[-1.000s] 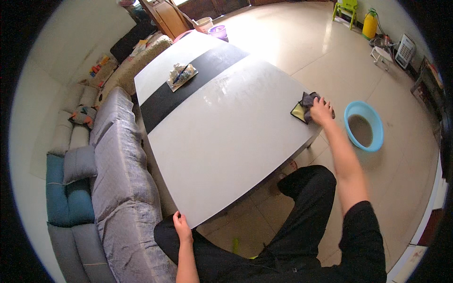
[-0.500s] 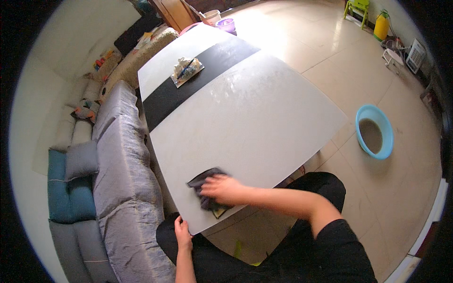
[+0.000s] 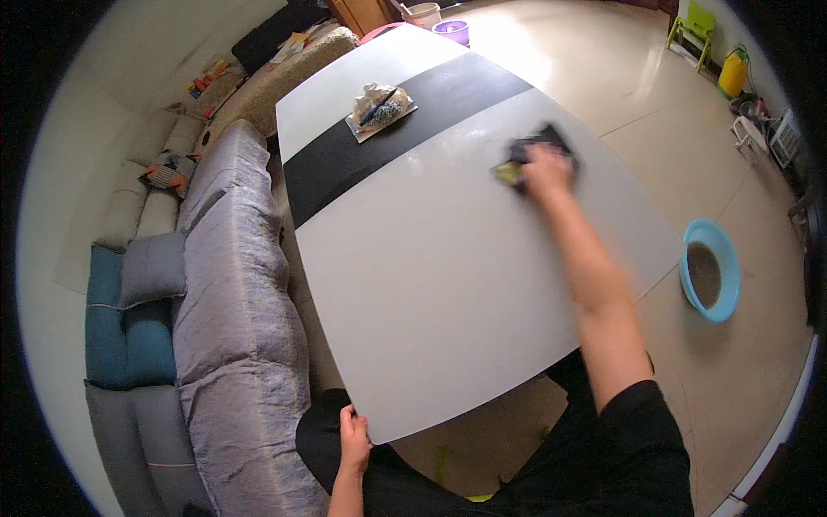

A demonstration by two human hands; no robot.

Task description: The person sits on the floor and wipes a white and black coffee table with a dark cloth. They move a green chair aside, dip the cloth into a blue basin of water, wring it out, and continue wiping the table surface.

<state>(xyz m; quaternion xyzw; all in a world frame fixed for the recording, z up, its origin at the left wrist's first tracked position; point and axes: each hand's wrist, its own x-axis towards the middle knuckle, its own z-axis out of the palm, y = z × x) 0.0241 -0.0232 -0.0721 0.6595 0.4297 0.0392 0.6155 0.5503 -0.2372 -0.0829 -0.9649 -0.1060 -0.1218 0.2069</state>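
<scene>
My right arm stretches over the white table (image 3: pixel 431 284) with its broad black band. Under my right hand (image 3: pixel 548 172), a dark cloth (image 3: pixel 551 135) with a yellowish-green part lies against the tabletop at the far right; hand and cloth are blurred by motion. The fingers are closed over the cloth. My left hand (image 3: pixel 354 439) grips the table's near left corner, thumb on top and the other fingers hidden below. Beyond the black band's middle, a tissue pack (image 3: pixel 379 106) with a dark pen-like stick on it rests on a flat piece.
A light blue basin (image 3: pixel 732 276) of murky water stands on the tiled floor to the right. Along the left runs a grey covered sofa (image 3: pixel 228 276) with cushions. A green child's chair (image 3: pixel 693 33) and a yellow spray bottle (image 3: pixel 733 73) are far right.
My right hand has swept the cloth from the near left of the table to its far right. My left hand stays on the corner. The view has shifted slightly.
</scene>
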